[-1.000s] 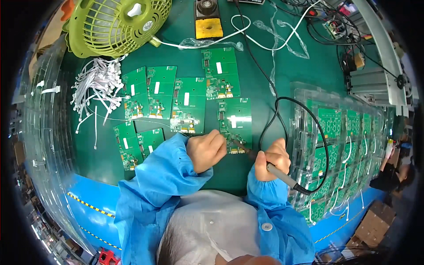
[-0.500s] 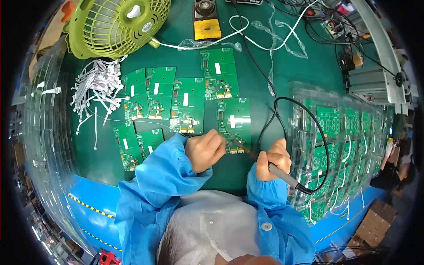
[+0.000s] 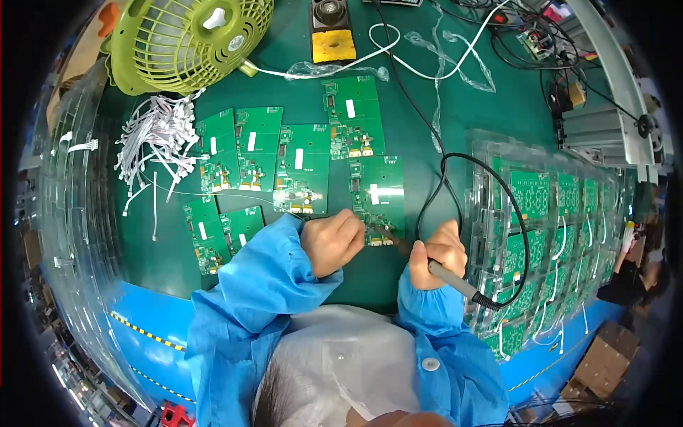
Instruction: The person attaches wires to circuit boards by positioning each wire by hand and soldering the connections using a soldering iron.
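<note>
My right hand (image 3: 437, 254) grips a soldering iron (image 3: 455, 281) like a pen, its tip pointing left at the lower edge of a green circuit board (image 3: 377, 196). Its black cord (image 3: 491, 213) loops up behind the hand. My left hand (image 3: 333, 240) is closed, resting at the same board's lower left corner; a thin solder wire seems pinched in its fingers, running off to the left. Both arms wear blue sleeves.
Several more green boards (image 3: 260, 153) lie in rows on the green mat. A pile of white cable connectors (image 3: 153, 139) and a green fan (image 3: 188, 39) sit at the upper left. A yellow sponge holder (image 3: 333, 43) stands at the top. Clear trays of boards (image 3: 551, 228) fill the right.
Both hands stay at the same board's lower edge, with only small shifts; the iron's tip remains at the board.
</note>
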Tool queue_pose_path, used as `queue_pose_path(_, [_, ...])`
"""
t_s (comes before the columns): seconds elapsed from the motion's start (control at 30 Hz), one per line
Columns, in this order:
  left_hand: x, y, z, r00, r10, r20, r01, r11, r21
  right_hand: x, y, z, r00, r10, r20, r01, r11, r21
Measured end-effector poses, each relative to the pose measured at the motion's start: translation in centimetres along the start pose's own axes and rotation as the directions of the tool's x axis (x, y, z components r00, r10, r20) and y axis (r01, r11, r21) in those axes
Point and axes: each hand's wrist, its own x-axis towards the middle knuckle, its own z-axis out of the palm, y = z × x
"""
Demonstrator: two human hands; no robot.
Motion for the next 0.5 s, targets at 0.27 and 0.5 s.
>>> queue_pose_path(0.27, [0.0,0.1,0.1,1.0,-0.002,-0.006,0.002,1.0,0.009,0.0,-0.2,-0.1,1.0,0.011,0.015,-0.011,1.0,0.003])
queue_pose_path(0.5, [0.7,0.9,-1.6,0.998,-0.012,-0.059,0.011,1.0,-0.014,-0.3,0.3,-0.8,0.995,0.037,-0.092,-0.032,0.998,0.053])
